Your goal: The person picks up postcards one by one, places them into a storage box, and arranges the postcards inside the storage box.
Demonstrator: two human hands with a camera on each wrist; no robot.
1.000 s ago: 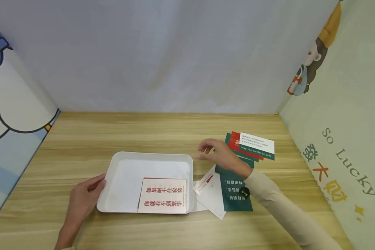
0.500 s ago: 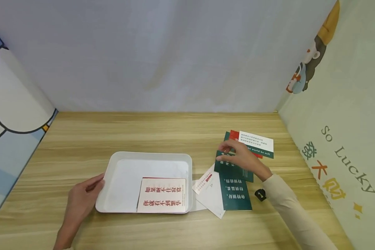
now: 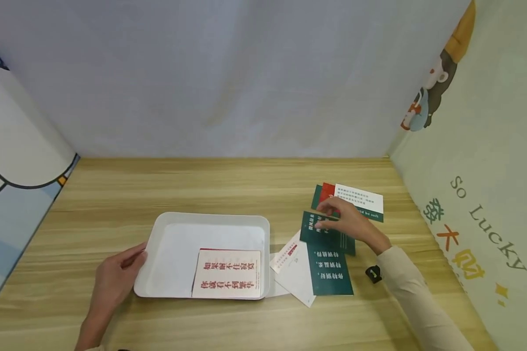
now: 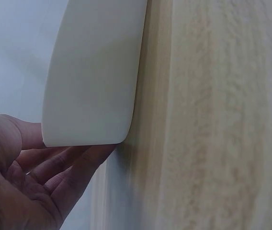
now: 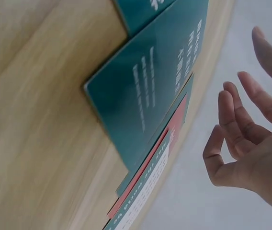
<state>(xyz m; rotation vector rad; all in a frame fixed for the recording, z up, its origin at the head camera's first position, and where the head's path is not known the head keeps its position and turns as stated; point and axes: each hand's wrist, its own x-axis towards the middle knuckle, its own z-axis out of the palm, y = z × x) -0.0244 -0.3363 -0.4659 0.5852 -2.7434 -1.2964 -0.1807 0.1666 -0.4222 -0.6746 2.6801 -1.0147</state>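
Note:
In the head view, my left hand [image 3: 114,280] grips the left rim of a white tray [image 3: 171,248]. The left wrist view has its thumb and fingers pinching the edge of the tray [image 4: 93,81]. A pale card with red lettering [image 3: 228,273] lies in the tray's front right, a red edge showing beneath it. My right hand [image 3: 355,224] hovers over a dark green card [image 3: 309,234], fingers loosely curved and holding nothing. The right wrist view confirms a gap between the hand [image 5: 255,148] and the green card [image 5: 141,81].
Another green card [image 3: 332,282] and a white card [image 3: 298,280] overlap right of the tray. Behind the right hand lie a white-and-green card [image 3: 360,195] and a red card [image 3: 328,189]. A small black object [image 3: 373,274] is near the right sleeve.
My right hand has moved right, from beside the tray's back right corner to over the green card. The left hand keeps its grip on the tray.

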